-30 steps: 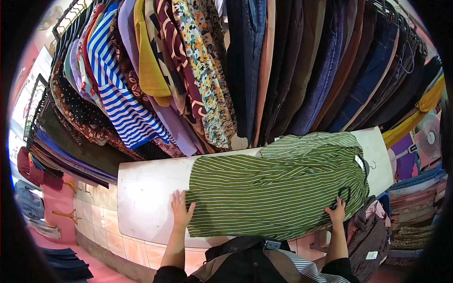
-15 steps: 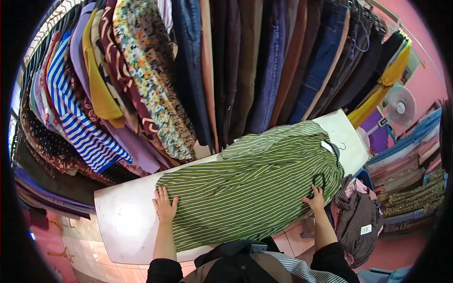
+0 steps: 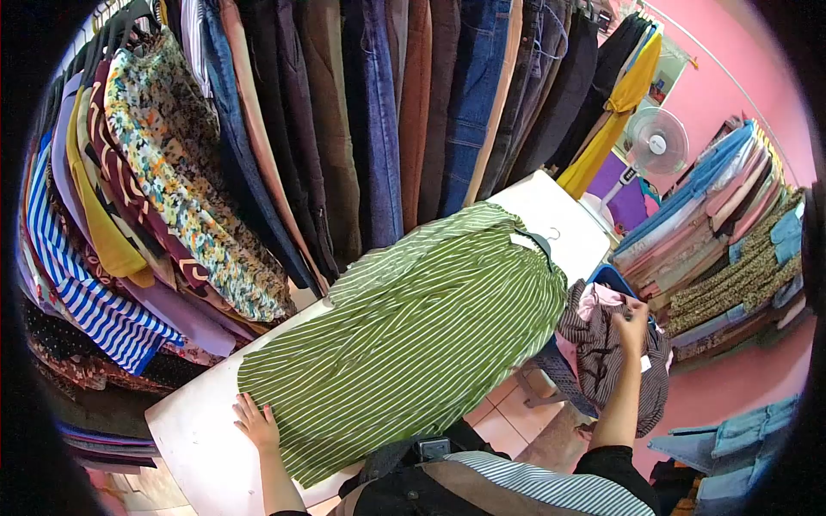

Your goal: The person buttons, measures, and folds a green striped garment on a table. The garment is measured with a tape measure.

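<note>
A: Well, what do you notice at the left?

B: On the white table (image 3: 198, 421), the left hand (image 3: 256, 423) rests with spread fingers, gripping nothing, at the hem of the green striped dress (image 3: 404, 344). A sideways push could wrinkle this cloth.

A: And the middle?

B: The dress lies spread along the table, but its near side seems to pass over the edge. Its own weight could make it slide. Further right, the hanger (image 3: 542, 243) at the collar could catch the fabric.

A: Then the far right?

B: A dark striped garment (image 3: 602, 370) is by the dress. The right hand (image 3: 632, 327) bends over it; I cannot tell if it grips. A quick pull could drag both.
</note>
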Demonstrator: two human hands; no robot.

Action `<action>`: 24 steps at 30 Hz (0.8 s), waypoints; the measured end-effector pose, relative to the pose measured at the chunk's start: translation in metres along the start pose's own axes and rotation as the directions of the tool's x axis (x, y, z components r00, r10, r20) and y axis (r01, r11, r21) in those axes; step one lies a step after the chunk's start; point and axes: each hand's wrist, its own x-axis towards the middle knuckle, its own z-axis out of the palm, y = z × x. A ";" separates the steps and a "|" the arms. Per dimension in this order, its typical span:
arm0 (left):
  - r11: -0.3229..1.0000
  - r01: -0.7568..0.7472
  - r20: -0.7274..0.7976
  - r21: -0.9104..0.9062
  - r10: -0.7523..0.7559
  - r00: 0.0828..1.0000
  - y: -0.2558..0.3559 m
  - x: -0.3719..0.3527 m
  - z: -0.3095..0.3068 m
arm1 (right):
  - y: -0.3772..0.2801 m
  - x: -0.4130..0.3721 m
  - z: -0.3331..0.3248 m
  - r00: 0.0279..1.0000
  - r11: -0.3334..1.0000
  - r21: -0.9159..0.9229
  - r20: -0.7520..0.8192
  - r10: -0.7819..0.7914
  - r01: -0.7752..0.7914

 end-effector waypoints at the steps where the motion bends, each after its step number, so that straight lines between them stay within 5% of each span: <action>1: 1.000 0.020 -0.017 0.016 -0.020 1.000 0.005 -0.003 -0.004 | 0.014 -0.010 0.029 0.973 0.967 0.193 0.193 0.129 -0.166; 3: 0.996 0.069 -0.057 0.048 -0.066 0.996 0.022 -0.007 -0.015 | -0.121 -0.059 0.032 0.764 0.899 0.106 0.576 0.292 -0.424; 4: 0.999 0.002 -0.157 -0.048 -0.009 0.987 0.025 -0.009 -0.011 | -0.122 -0.076 0.060 0.577 0.907 0.030 0.781 0.241 -0.420; 5: 0.988 -0.116 -0.300 -0.102 0.081 0.950 0.029 -0.011 -0.002 | -0.131 -0.113 0.086 0.526 0.846 0.307 0.849 -0.037 -0.436; 6: 0.928 -0.325 -0.419 -0.180 0.227 0.879 0.039 -0.013 0.000 | -0.101 -0.152 0.147 0.487 0.835 0.478 0.817 -0.308 -0.274; 7: 0.883 -0.432 -0.459 -0.183 0.311 0.832 0.053 -0.024 0.008 | -0.171 -0.164 0.130 0.180 0.909 0.186 0.976 -0.126 -0.374; 8: 0.816 -0.477 -0.378 -0.327 0.350 0.857 0.068 -0.035 0.013 | -0.186 -0.191 0.153 0.047 0.904 0.221 0.975 -0.219 -0.365; 9: 0.716 -0.416 -0.136 -0.561 0.416 0.899 0.087 -0.045 0.006 | -0.194 -0.220 0.177 -0.091 0.896 0.258 0.947 -0.309 -0.360; 10: 0.630 -0.252 0.099 -0.734 0.466 0.879 0.108 -0.063 -0.008 | -0.203 -0.248 0.198 -0.099 0.869 0.379 0.898 -0.429 -0.319; 11: 0.459 -0.251 0.084 -0.852 0.594 0.800 0.111 -0.073 0.012 | -0.214 -0.271 0.211 -0.114 0.821 0.495 0.833 -0.542 -0.284; 12: 0.398 -0.025 0.236 -0.917 0.593 0.770 0.114 -0.086 0.017 | -0.236 -0.280 0.210 -0.166 0.817 0.508 0.811 -0.561 -0.273; 13: 0.319 0.206 0.366 -0.925 0.606 0.706 0.117 -0.096 0.020 | -0.246 -0.292 0.218 -0.211 0.817 0.507 0.798 -0.565 -0.274; 15: 0.207 0.362 0.414 -0.909 0.561 0.717 0.113 -0.109 0.027 | -0.260 -0.316 0.233 -0.288 0.822 0.502 0.773 -0.565 -0.268; 19: 0.111 0.439 0.447 -0.891 0.377 0.811 0.097 -0.129 0.043 | -0.279 -0.340 0.238 -0.336 0.789 0.533 0.715 -0.613 -0.307; 24: 0.030 0.578 0.538 -0.815 0.405 0.739 0.079 -0.130 0.036 | -0.291 -0.350 0.233 -0.364 0.762 0.533 0.672 -0.645 -0.367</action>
